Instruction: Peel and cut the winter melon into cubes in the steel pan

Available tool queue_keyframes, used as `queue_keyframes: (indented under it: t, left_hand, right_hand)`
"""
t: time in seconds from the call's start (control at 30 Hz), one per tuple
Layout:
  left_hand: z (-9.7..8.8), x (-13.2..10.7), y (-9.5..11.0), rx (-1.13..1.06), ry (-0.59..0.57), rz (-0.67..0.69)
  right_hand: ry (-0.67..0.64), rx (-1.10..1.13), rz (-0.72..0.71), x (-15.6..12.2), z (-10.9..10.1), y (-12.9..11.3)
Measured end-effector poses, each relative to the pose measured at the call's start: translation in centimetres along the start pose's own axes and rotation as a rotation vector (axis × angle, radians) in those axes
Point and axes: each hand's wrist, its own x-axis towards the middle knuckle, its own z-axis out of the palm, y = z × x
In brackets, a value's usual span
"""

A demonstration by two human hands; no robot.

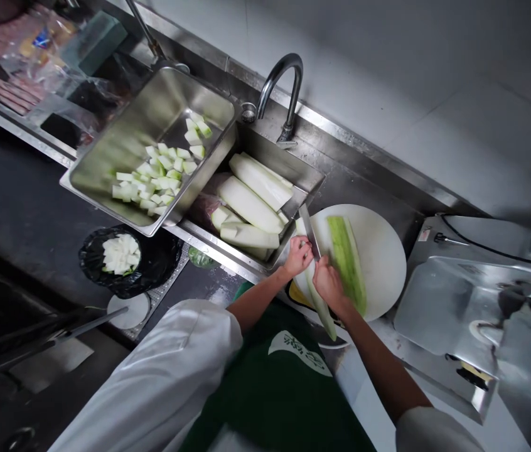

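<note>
My right hand (329, 282) is closed round the handle of a kitchen knife (310, 227), its blade pointing away from me. The blade stands along a long strip of pale green melon (322, 307), whose near end sticks out past the board's edge. With curled fingers, my left hand (299, 255) grips that strip just left of the blade. A second long piece of melon (348, 263), greener on top, lies to the right on the round white cutting board (385, 251). Whether the blade has entered the strip is hard to make out.
Peeled melon pieces (251, 204) fill the sink (310, 179) under a curved faucet (294, 81). A deep steel pan (100, 135) with melon chunks (162, 169) rests at its left. Below is a black-bagged bin (91, 260) holding white scraps. Steel equipment (435, 307) stands at right.
</note>
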Motion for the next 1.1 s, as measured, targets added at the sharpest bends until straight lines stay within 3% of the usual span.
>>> queue_keyframes:
  t: [0.3,0.47,0.73,0.83,0.97,1.1]
  left_hand:
    - [0.5,0.2,-0.3,0.018,0.045,0.123]
    - [0.8,0.1,-0.4,0.101,0.096,0.155]
    - [0.9,-0.1,-0.6,0.16,0.115,0.166]
    - [1.0,-0.1,-0.8,0.198,0.116,0.168]
    - [1.0,-0.2,-1.1,0.208,0.137,0.174]
    - [1.0,-0.4,-1.5,0.229,0.13,0.174]
  right_hand:
    - [-0.026,-0.016,-0.035,1.0,-3.0,0.2]
    - [-0.058,-0.057,-0.084,-0.6,-3.9,1.2]
    - [-0.157,-0.051,-0.042,-9.7,-1.2,5.8]
    - [-0.197,-0.003,0.004,-11.9,-0.5,6.8]
    - [-0.202,0.052,0.007,-12.4,0.0,7.2]
    - [-0.214,0.088,0.05,-10.9,1.8,6.4]
